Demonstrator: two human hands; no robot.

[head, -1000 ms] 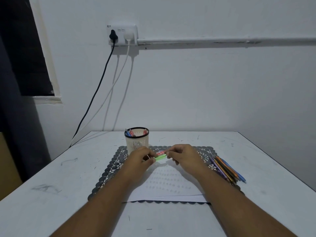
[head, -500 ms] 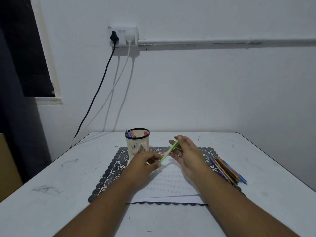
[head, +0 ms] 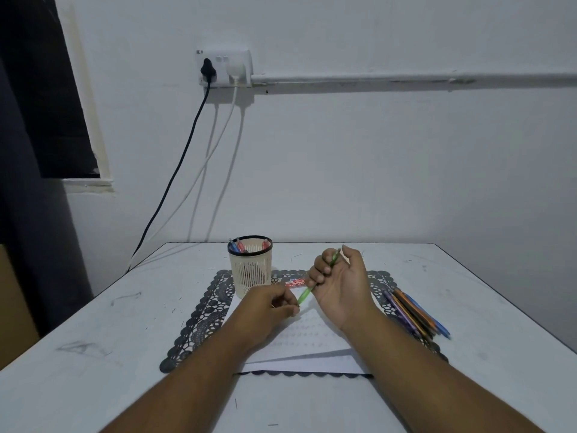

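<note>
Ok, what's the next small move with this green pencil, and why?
Probably steady the pencil and work its lower tip with the left hand. The right hand grips it tilted, the left pinches that tip, and a red box lies just behind.

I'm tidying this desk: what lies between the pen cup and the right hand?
A small red box lies flat on the dark lace mat between pen cup and right hand, partly hidden by the green pencil, in the head view.

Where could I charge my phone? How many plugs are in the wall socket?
2. The black plug sits on the left of the wall socket, the white plug just to its right; none looks hidden.
</note>
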